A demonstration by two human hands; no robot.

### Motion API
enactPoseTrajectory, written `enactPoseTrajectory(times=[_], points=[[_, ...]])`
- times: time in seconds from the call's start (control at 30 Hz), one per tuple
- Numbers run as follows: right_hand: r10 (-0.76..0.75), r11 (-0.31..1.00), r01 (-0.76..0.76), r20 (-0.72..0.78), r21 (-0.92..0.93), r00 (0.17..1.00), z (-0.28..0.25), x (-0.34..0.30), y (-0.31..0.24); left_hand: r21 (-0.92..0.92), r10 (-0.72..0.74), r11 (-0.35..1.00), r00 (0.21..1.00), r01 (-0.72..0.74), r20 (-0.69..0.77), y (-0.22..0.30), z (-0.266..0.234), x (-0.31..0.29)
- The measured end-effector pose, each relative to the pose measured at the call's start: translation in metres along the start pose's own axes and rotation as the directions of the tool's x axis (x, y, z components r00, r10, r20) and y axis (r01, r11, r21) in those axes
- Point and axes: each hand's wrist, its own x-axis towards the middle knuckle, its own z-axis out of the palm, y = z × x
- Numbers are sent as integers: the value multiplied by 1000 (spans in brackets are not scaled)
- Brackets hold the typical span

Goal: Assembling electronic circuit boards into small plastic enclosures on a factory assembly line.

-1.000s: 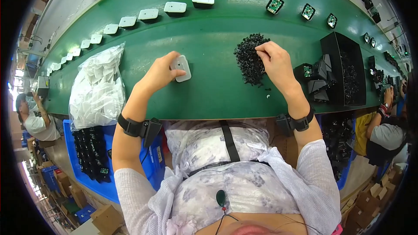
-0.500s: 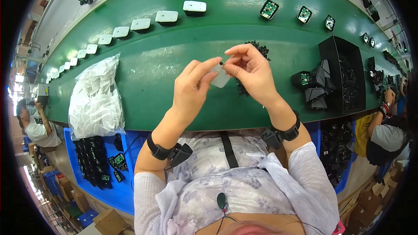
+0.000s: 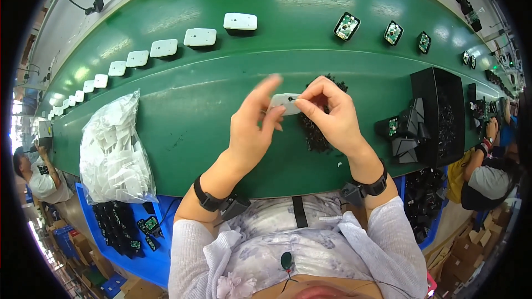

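Over the middle of the green bench, my left hand [image 3: 249,127] holds a small white plastic plate [image 3: 281,101] by its lower left edge, its thumb on the near side. That hand's index finger is raised and smeared by motion. With thumb and index finger, my right hand [image 3: 335,119] pinches a tiny black part [image 3: 291,99] against the plate's upper face; its exact shape is too small to make out. Just under and beside my right hand lies a pile of small black parts [image 3: 317,137], partly hidden by the fingers.
To the left lies a clear bag of white plates [image 3: 113,149]. A row of white-topped units [image 3: 200,37] and black housings with green circuit boards [image 3: 347,26] stand farther back. At right are a black box [image 3: 438,116] and black housings [image 3: 410,127]. Blue bins [image 3: 100,232] flank me; other people sit at both ends.
The plate has tipped from hanging upright to lying flatter, and both hands have come lower in the picture. My left index finger has lifted. The whole view has shifted slightly.
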Motion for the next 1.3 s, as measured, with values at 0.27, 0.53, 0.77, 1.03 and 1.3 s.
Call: enactPoseTrajectory(times=[0.27,0.53,0.77,1.03,1.3], points=[[-334,889,301,-39,-345,942,13,10,13,-443,-400,782,898,438,181,-17,-18,9],[-289,902,262,-31,-344,957,18,12,7,-370,-175,907,979,203,107,-13,-11,2],[-197,948,185,-21,-258,980,31,9,3,-195,5,981,1000,1,29,-13,-17,-3],[-57,962,-22,-278,-272,959,38,-3,1,-16,133,991,991,-133,2,-10,-20,1],[191,980,-186,62,-78,980,13,-5,-22,-347,-111,921,973,177,203,4,-25,-5]])
